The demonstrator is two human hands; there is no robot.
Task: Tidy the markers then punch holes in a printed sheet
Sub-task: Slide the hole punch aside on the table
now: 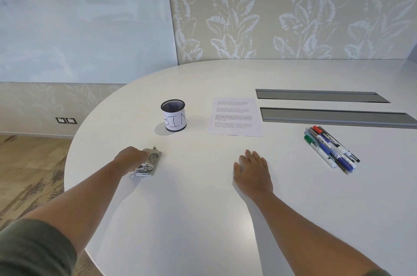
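Observation:
Several markers [330, 150] lie bunched together on the right of the white table [203, 208], with red, green and blue among them. A printed sheet [234, 116] lies flat in the middle, farther back. Left of it stands a black mesh cup [173, 115] with a paper label reading "BIN". My left hand [130, 158] grips the left side of a metal hole punch [149, 161] that sits on the table near the left edge. My right hand [252, 170] rests flat on the table, fingers straight, holding nothing.
Two grey recessed cable trays [320, 95] [338, 116] run across the table's far right. A glass whiteboard [85, 16] and leaf-patterned wall stand behind. The table's curved edge drops to wooden floor [27, 163] on the left.

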